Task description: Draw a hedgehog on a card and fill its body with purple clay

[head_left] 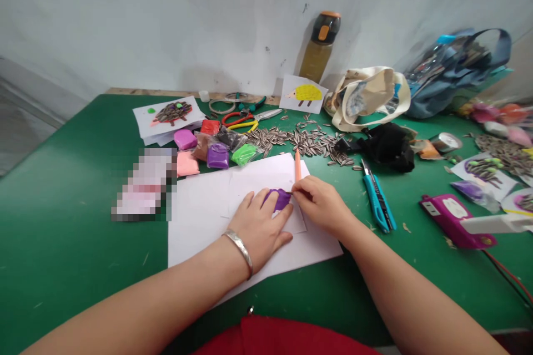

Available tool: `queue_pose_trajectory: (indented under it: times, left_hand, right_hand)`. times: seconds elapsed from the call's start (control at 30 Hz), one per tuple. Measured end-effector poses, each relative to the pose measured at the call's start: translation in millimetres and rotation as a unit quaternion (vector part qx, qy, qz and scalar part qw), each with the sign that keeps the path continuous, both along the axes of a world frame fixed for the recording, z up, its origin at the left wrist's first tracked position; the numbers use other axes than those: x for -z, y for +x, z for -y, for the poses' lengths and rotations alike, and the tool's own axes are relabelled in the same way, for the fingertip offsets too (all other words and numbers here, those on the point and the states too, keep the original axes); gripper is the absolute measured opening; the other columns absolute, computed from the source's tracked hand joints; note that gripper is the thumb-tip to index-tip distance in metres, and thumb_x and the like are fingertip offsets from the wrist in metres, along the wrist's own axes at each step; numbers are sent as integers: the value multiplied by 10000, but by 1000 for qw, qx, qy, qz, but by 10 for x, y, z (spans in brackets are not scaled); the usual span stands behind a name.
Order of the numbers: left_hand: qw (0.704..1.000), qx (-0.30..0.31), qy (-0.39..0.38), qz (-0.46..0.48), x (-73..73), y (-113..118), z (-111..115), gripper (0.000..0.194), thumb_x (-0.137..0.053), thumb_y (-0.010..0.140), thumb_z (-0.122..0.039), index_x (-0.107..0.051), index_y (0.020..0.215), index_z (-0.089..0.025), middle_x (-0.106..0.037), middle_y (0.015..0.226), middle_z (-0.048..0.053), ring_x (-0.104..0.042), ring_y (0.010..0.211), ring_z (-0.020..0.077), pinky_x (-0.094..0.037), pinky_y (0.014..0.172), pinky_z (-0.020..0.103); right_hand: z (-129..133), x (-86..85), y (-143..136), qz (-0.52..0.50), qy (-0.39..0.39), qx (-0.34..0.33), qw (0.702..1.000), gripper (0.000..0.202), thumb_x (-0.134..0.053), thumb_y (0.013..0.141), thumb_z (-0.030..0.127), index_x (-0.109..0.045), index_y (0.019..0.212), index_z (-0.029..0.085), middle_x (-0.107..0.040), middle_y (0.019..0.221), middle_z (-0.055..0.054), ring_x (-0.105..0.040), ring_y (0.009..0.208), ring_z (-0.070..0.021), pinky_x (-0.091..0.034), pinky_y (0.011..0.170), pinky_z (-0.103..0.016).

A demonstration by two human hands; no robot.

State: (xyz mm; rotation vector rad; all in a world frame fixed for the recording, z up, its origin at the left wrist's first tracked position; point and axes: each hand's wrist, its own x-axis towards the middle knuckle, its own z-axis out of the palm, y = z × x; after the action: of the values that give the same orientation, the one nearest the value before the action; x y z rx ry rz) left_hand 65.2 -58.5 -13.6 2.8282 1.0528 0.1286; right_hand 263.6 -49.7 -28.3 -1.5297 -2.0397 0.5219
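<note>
White paper (195, 222) lies on the green table, with a smaller white sheet on top of it. A flattened patch of purple clay (281, 199) sits on that smaller sheet. My left hand (262, 227), with a silver bangle at the wrist, rests spread over the sheet and partly covers the clay. At the clay's right edge, my right hand (314, 199) pinches a small dark piece that looks like a sunflower seed. An orange pen (297, 166) lies just beyond my right hand. Loose striped seeds (312, 138) are heaped behind the paper.
Bagged clay (217, 155), scissors (268, 115) and a hedgehog picture (172, 113) lie at the back left. A bottle (320, 50), a yellow hedgehog card (306, 94) and a cream bag (370, 100) stand behind. A teal cutter (378, 199) and magenta glue gun (453, 222) lie right.
</note>
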Motion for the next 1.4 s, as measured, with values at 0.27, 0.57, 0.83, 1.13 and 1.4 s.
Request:
queue_pose_trajectory:
  times: [0.27,0.57,0.83,1.13,1.4]
  left_hand:
    - [999,-31,12,29,111,14,72,541,-533,911,-492,-498,1370,-208,-495,1370,180,-401,1300,376,-297,1069,586]
    - [998,-18,30,46,182,-72,88,531,-478,933,-497,-475,1395,-236,-464,1415,164,-383,1326,369,-290,1082,574]
    - [997,-1,42,65,176,-203,118,542,-484,941,-446,-448,1416,-188,-395,1483,176,-330,1374,362,-281,1101,557]
    - [987,53,72,133,177,-294,167,385,-446,968,-296,-591,1252,-80,-594,1308,170,-497,1261,321,-381,1060,535]
    - [986,46,60,149,201,-291,144,408,-472,950,-298,-582,1257,-52,-574,1328,197,-482,1289,329,-388,1081,521]
  right_hand:
    - [-4,9,-10,9,1,0,1000,126,-503,856,139,-611,821,194,-619,818,-32,-576,768,-165,-420,685,-263]
    - [4,3,-12,10,-10,8,1000,123,-497,867,161,-607,825,198,-608,812,-25,-573,757,-163,-419,675,-266]
    - [27,-14,-92,10,-19,3,1000,125,-482,887,168,-598,861,205,-609,841,-26,-576,778,-166,-419,702,-273]
    - [3,-90,-137,44,-40,2,998,128,-479,907,176,-595,859,202,-632,843,-27,-577,774,-164,-410,704,-270]
    - [-42,-136,-298,93,-21,-18,995,158,-464,922,164,-603,853,191,-613,814,-40,-561,753,-163,-398,682,-264]
